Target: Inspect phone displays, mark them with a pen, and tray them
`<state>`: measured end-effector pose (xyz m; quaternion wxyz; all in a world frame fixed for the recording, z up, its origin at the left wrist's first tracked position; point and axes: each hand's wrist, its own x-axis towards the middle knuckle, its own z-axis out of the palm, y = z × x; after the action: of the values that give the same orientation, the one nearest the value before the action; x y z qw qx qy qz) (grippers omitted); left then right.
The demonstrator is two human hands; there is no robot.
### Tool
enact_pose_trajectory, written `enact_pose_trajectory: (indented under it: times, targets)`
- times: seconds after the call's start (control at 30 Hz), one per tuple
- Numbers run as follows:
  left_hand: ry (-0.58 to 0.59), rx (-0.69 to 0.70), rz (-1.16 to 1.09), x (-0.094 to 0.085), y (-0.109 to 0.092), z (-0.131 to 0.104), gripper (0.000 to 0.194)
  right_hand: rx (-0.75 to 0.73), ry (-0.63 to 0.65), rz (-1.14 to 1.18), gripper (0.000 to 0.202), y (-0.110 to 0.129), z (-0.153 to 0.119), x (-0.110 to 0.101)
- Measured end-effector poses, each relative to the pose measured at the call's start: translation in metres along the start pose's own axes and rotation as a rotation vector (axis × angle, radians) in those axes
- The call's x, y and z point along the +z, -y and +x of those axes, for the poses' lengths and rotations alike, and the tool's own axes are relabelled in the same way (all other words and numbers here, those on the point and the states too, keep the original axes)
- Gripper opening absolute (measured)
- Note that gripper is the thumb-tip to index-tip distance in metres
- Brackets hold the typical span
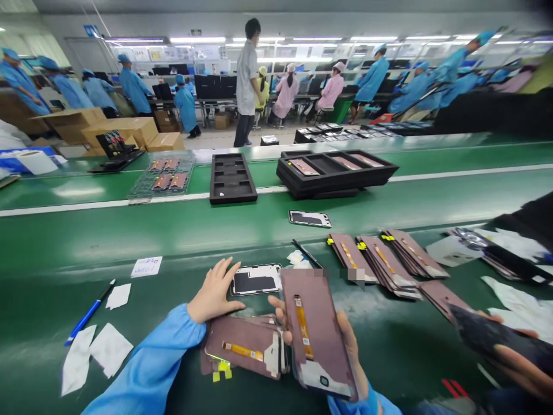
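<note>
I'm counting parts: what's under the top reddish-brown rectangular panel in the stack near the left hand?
Edges of more reddish-brown panels show beneath the top panel; their faces are mostly covered, number unclear.

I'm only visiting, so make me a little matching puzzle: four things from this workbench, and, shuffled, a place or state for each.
Things:
1. Left hand
2. Right hand
3. Blue pen
4. Clear plastic tray

Places or states:
A. Lying near white paper pieces
B. Holding a brown panel with an orange ribbon cable
C. Farther back, bearing small brown parts
D. Fingers spread, at the left end of a black-and-white panel

Pairs: 1-D, 2-B, 3-A, 4-C
</note>
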<state>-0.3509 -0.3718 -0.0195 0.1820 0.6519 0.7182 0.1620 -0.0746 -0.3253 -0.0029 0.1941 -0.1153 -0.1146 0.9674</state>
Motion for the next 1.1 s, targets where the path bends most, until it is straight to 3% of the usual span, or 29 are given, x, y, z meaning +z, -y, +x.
enact_pose_trajectory:
  times: [0.07, 0.13, 0.27, 0.3, 0.4, 0.5, 0.7, 0.87, 1.1]
  targets:
    - [0.055, 0.022, 0.058, 0.007, 0.012, 0.007, 0.092, 0.041, 0.057, 0.028, 0.081, -0.002, 0.001, -0.004]
    - [0.017, 0.045, 0.031, 0.009, 0.014, 0.008, 0.078, 0.035, 0.065, 0.034, 0.078, -0.005, 0.001, -0.008]
    - [-0.152, -0.012, -0.328, -0.007, -0.017, -0.001, 0.049, 0.079, 0.043, 0.013, 0.079, -0.012, 0.000, -0.010]
    - [-0.133, -0.032, -0.475, -0.013, -0.030, -0.005, 0.044, 0.098, 0.046, -0.001, 0.081, -0.014, 0.000, -0.010]
    - [0.090, -0.035, -0.907, -0.032, -0.068, -0.016, 0.041, 0.111, 0.029, -0.062, 0.083, -0.019, 0.001, -0.014]
    - [0.213, -0.017, -1.161, -0.040, -0.088, -0.023, 0.033, 0.106, 0.010, -0.118, 0.084, -0.022, -0.001, -0.020]
    - [0.240, 0.061, -1.306, -0.034, -0.087, -0.022, 0.020, 0.210, 0.077, -0.238, 0.102, -0.030, -0.003, -0.029]
    - [0.285, 0.034, -1.429, -0.031, -0.090, -0.018, 0.022, 0.157, 0.136, -0.104, 0.099, -0.048, 0.000, -0.024]
    - [0.294, -0.001, -1.551, -0.027, -0.092, -0.017, 0.027, 0.055, -0.061, -0.169, 0.087, -0.044, -0.004, -0.024]
